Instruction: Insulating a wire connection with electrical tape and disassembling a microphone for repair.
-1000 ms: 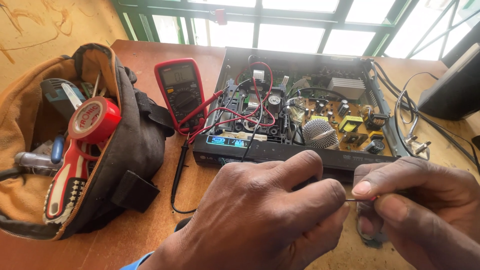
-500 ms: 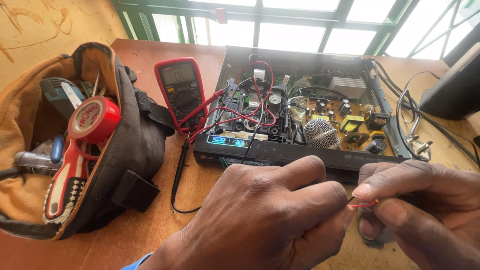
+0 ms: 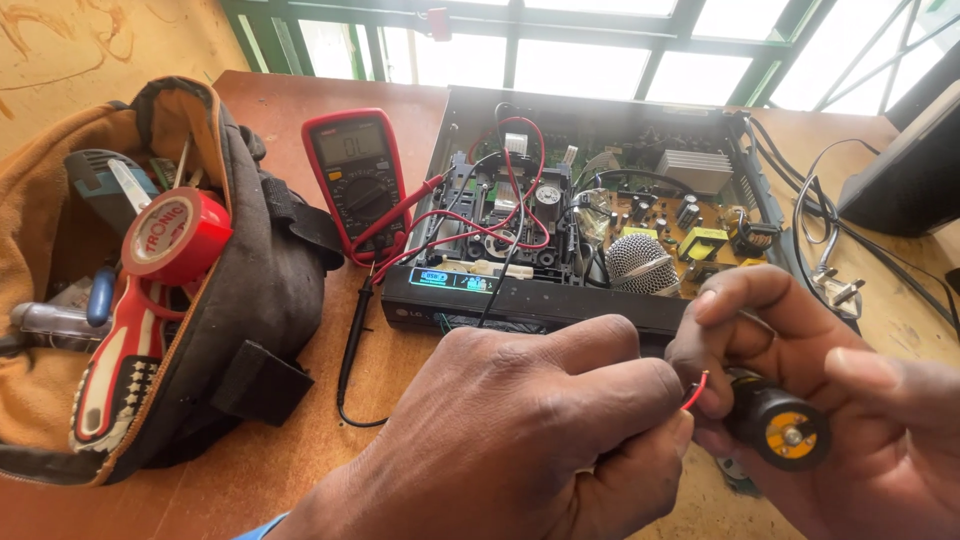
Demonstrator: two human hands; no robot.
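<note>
My left hand (image 3: pixel 520 430) is closed in the lower middle, pinching a thin red wire (image 3: pixel 696 388) between thumb and forefinger. My right hand (image 3: pixel 830 400) grips a black cylindrical part (image 3: pixel 785 428) whose round end shows a small orange-brown board with a metal centre; the red wire runs to it. Just behind both hands sits an open black electronics unit (image 3: pixel 520 300) with its circuit boards exposed. A silver mesh microphone head (image 3: pixel 640 262) lies inside it.
A red multimeter (image 3: pixel 355 175) lies left of the unit, its red and black leads trailing over the wooden table (image 3: pixel 330 100). An open tool bag (image 3: pixel 240 280) at left holds red tape (image 3: pixel 175 235), pliers and screwdrivers. Cables and a plug (image 3: pixel 835 290) lie at right.
My right hand has turned and lifted, bringing the black cylindrical part's round end into sight. The red wire is now more visible between my hands. The view has shifted slightly.
</note>
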